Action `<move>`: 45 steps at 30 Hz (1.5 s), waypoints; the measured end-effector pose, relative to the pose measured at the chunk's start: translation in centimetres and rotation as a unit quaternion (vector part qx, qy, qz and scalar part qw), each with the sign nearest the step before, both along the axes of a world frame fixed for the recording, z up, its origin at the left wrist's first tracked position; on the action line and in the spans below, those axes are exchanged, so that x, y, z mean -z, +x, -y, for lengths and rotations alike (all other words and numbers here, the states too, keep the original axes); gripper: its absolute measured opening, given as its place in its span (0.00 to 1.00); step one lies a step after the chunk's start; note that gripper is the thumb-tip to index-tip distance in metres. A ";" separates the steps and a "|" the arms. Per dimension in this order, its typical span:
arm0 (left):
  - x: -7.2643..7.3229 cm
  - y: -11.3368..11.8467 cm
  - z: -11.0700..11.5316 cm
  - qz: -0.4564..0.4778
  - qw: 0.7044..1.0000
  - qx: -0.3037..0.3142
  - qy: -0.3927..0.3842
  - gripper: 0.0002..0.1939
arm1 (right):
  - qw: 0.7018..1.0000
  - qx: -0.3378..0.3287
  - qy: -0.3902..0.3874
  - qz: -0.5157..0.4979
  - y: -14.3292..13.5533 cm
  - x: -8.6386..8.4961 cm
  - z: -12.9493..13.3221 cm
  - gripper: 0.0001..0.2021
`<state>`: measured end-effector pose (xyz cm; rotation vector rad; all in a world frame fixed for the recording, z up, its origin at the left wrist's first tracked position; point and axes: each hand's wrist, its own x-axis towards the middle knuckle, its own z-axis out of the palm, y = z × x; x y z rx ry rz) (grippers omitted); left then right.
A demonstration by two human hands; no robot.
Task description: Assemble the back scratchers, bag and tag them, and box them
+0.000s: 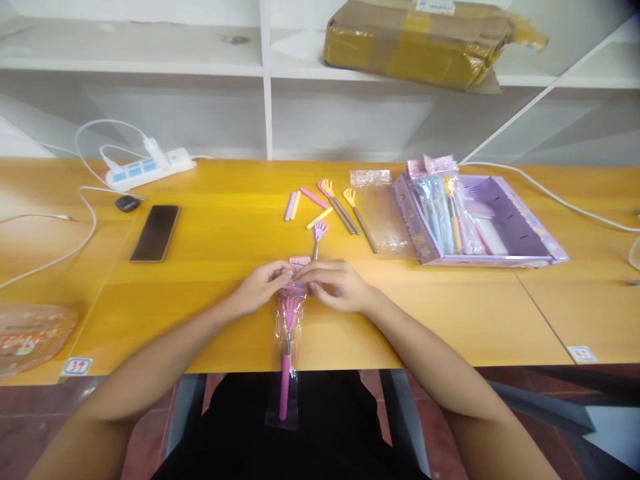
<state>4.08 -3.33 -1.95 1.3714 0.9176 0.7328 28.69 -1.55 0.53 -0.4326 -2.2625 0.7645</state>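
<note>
In the head view, the left hand (265,285) is pinching the top of a clear bag (294,397) between thumb and fingers. The right hand (340,285) is laying its bent fingers across the same spot, its thumb standing a little apart; whether it is gripping the plastic, I cannot tell. Inside the bag a pink back scratcher (285,387) is pointing its hand-shaped head toward the fingers, with a silvery rod running down into a smooth, glossy pink handle. The bag is reaching over the table's (225,347) front edge, its lower end showing against black clothing. Just beyond the hands, a purple-headed scratcher (321,231) is lying on the tabletop.

A sticker (77,366) at the front left is reading "39"; another sticker (583,353) at the right is showing a number too blurred to make out. A pouch (35,333) at far left is carrying unreadable orange and white lettering. On the shelf, a cardboard box (395,50) is bearing a white label (435,6), also illegible.
</note>
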 end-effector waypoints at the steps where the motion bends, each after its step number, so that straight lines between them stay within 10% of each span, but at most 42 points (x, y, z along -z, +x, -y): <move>1: 0.1 0.0 0.0 0.001 1.000 0.003 0.001 0.18 | 1.000 -0.001 0.002 0.005 0.0 0.0 0.0 0.16; 13: -0.5 0.1 0.2 -0.043 0.999 -0.011 0.011 0.14 | 0.985 0.148 -0.086 -0.009 -0.4 1.0 -0.1 0.13; 26: -0.5 -0.3 0.3 -0.058 0.997 -0.004 0.042 0.18 | 0.929 0.004 -0.370 -0.021 -1.6 2.7 0.4 0.27; 38: -1.3 -0.4 0.2 -0.016 0.997 0.070 0.005 0.16 | 0.902 -0.125 -0.412 -0.004 -0.1 2.2 -0.3 0.32; 45: -1.7 -0.1 0.7 0.016 0.982 0.156 -0.107 0.34 | 0.877 -0.111 -0.465 -0.044 0.5 2.2 -1.5 0.32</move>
